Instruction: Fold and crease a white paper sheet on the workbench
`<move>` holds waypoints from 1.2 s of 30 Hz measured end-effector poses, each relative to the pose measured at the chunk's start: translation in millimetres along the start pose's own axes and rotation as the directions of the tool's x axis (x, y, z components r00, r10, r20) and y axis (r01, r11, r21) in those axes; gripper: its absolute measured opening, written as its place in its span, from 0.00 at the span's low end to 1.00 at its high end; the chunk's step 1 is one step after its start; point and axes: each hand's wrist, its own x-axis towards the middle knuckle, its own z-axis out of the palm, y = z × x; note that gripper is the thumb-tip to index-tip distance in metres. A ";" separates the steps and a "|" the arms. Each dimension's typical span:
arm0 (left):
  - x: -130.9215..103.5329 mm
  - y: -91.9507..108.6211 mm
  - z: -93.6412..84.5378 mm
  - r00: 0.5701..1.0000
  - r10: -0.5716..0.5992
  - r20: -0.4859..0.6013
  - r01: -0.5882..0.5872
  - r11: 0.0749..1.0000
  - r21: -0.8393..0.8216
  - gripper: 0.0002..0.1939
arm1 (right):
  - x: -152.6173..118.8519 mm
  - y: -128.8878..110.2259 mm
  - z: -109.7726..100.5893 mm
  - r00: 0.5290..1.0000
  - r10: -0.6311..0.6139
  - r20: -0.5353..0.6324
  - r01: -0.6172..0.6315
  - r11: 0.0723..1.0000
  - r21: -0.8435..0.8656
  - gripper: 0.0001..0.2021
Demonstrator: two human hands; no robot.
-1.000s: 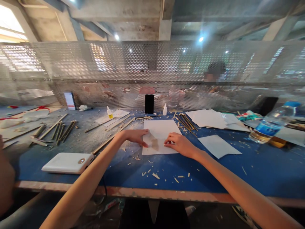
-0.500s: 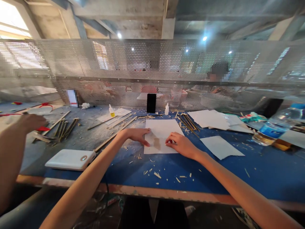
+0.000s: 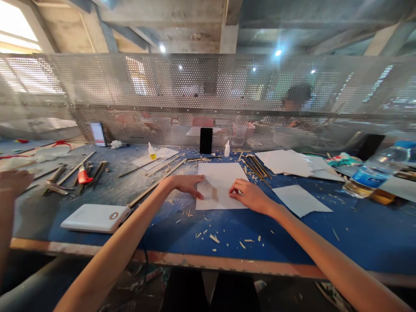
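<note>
A white sheet of paper (image 3: 224,173) lies flat on the blue table in front of me, with a faint tan patch or shadow near its middle. My left hand (image 3: 188,185) rests at the sheet's left edge, thumb and fingers spread, holding nothing. Over the sheet's right part is my right hand (image 3: 246,193), its fingers curled in toward the thumb. Whether anything small sits between those fingertips is hidden. Behind the sheet stand a black phone (image 3: 206,141) and a small white dropper bottle (image 3: 226,148).
Bundled sticks (image 3: 258,167) and stacked papers (image 3: 286,162) lie to the right, near a torn sheet (image 3: 302,200) and a water bottle (image 3: 367,177). A white power bank (image 3: 94,217) and a red-capped bottle (image 3: 84,174) are left. Another person's hand (image 3: 14,182) shows far left.
My right hand has shifted slightly right over the paper; my left hand stays put. The other person's hand has drawn back left, leaving the red-capped bottle on the sticks.
</note>
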 end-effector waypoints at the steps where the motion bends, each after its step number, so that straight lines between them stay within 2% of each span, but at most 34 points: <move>1: -0.1 0.6 -0.2 1.000 0.004 -0.001 -0.004 1.000 0.002 0.56 | -0.1 -0.7 0.2 1.000 -0.007 0.016 0.006 1.000 0.029 0.06; 4: -0.3 1.7 -0.3 0.999 0.040 -0.016 -0.040 0.999 0.007 0.54 | 0.6 -3.2 3.3 1.000 -0.016 0.011 0.015 0.996 0.083 0.06; 9: -0.8 1.9 0.5 0.999 0.040 -0.026 -0.040 0.999 0.027 0.54 | 1.4 -2.4 4.6 0.998 0.041 -0.053 -0.039 0.999 0.023 0.06; 15: -0.1 0.8 0.7 1.000 0.008 0.000 -0.008 0.999 0.044 0.55 | 1.0 -3.5 1.9 1.000 -0.009 0.005 0.008 0.996 0.084 0.07; 19: -0.2 0.2 0.4 1.000 0.014 0.000 -0.014 0.999 0.036 0.55 | 2.3 3.2 3.2 0.998 -0.001 -0.063 -0.002 0.999 -0.035 0.06; 21: -0.5 0.9 0.1 1.000 0.020 -0.003 -0.020 0.999 0.028 0.54 | 1.9 4.2 2.6 0.999 -0.007 -0.045 0.006 0.999 -0.037 0.06; 26: -0.8 3.6 -0.6 1.000 0.009 0.001 -0.009 1.000 0.017 0.55 | 2.1 -6.4 5.8 0.999 -0.029 0.020 0.026 0.991 0.128 0.05; 32: -0.4 2.0 -0.1 1.000 0.023 -0.003 -0.023 0.999 0.023 0.54 | 2.7 -8.3 3.7 1.000 -0.006 -0.019 0.007 0.999 0.038 0.05; 36: -0.8 2.8 0.0 1.000 0.018 -0.010 -0.017 0.999 0.038 0.54 | -0.3 -9.4 0.0 0.999 -0.006 0.046 0.003 0.996 0.084 0.05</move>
